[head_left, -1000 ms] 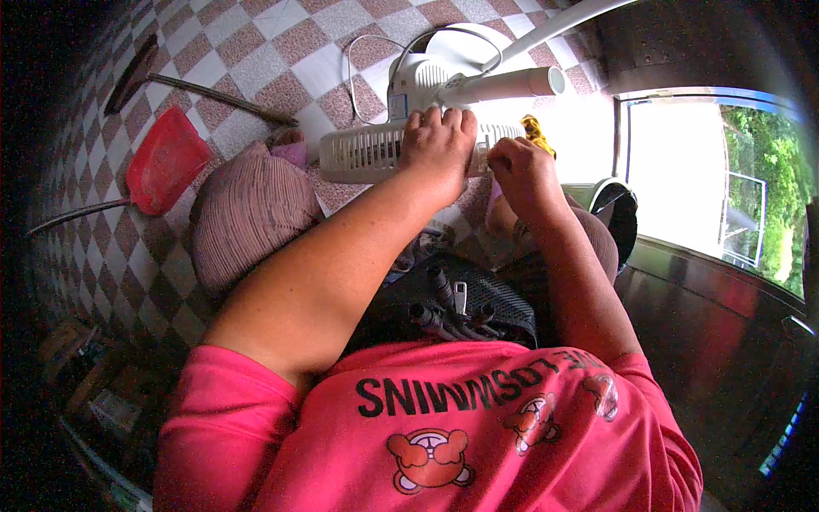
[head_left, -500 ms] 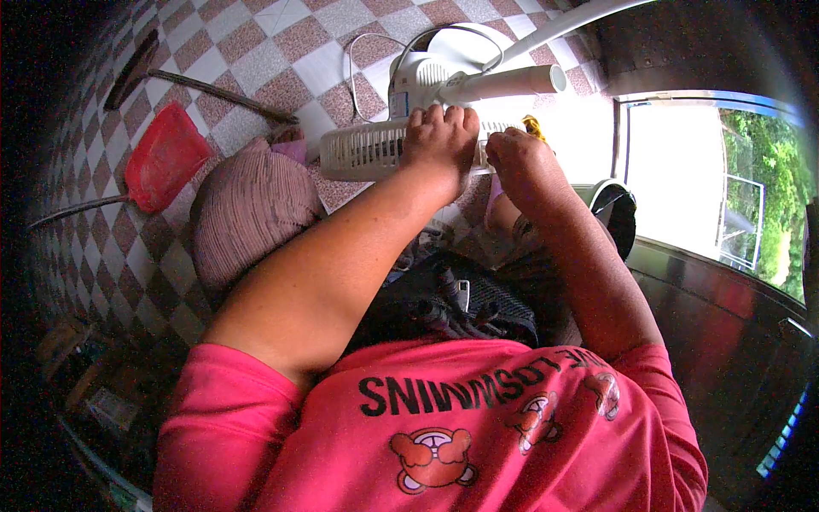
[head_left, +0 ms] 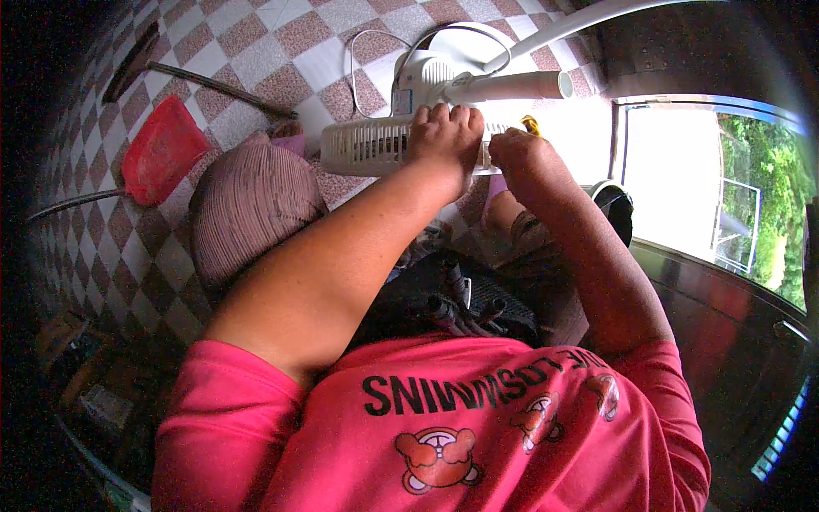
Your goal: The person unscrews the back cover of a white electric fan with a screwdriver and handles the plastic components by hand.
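A whitish electric fan (head_left: pixel 367 147) lies across my legs, its slatted grille toward me and its motor housing (head_left: pixel 426 77) behind. My left hand (head_left: pixel 445 141) is closed over the top rim of the grille, knuckles up. Beside it, at the right end of the grille, my right hand (head_left: pixel 522 154) is curled into a pinch against the rim; what its fingers hold is hidden. A small yellow and dark thing (head_left: pixel 531 126) shows just beyond the right hand, and I cannot tell whether it is held. The fan's tubular neck (head_left: pixel 520 85) points right.
On the checkered tiles (head_left: pixel 256 38) at the left lie a red dustpan (head_left: pixel 162 154) and a long-handled tool (head_left: pixel 217 87). A cable (head_left: pixel 351 72) loops behind the fan. A dark-lined bin (head_left: pixel 616 209) stands right of my leg, near a bright doorway (head_left: pixel 670 179).
The fan's neck has shifted slightly right. Both hands keep their places on the grille, with only a small shift of the right hand.
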`<state>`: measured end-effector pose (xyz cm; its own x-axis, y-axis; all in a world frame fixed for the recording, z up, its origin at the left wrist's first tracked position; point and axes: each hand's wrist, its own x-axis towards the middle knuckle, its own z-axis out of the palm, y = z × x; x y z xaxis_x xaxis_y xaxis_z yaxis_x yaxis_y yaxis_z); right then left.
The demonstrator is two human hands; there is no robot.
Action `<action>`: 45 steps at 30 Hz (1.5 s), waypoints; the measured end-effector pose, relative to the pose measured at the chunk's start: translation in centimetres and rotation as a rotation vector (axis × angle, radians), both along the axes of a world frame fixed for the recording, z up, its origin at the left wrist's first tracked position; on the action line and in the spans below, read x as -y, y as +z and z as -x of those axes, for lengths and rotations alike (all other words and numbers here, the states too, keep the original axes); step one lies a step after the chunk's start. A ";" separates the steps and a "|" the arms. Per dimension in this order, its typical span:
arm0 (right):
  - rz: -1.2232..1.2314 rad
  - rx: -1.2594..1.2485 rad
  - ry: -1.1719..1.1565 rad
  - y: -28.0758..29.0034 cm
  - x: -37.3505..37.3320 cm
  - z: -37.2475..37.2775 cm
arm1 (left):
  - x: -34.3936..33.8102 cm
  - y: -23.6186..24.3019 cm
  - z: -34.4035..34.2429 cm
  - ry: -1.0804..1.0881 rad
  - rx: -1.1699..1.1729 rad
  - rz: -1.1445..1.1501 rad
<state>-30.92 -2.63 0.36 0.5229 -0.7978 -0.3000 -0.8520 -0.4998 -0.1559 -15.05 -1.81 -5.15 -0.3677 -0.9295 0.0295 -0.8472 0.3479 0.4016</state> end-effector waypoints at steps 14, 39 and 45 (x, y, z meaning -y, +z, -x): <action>-0.206 0.380 -0.181 -0.6 0.9 -0.6 | 0.1 -0.1 0.1 0.000 0.040 -0.025; 0.055 0.217 -0.170 -1.5 -0.7 -0.1 | -0.1 -0.6 -0.3 -0.028 0.046 -0.028; 0.084 0.198 -0.130 -2.0 -0.6 0.1 | 0.0 -0.6 -0.3 0.003 0.009 0.003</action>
<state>-30.98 -2.03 -1.63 0.4561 -0.8800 -0.1324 -0.8671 -0.4061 -0.2885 -14.75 -1.81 -5.80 -0.3649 -0.9306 0.0289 -0.8519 0.3462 0.3929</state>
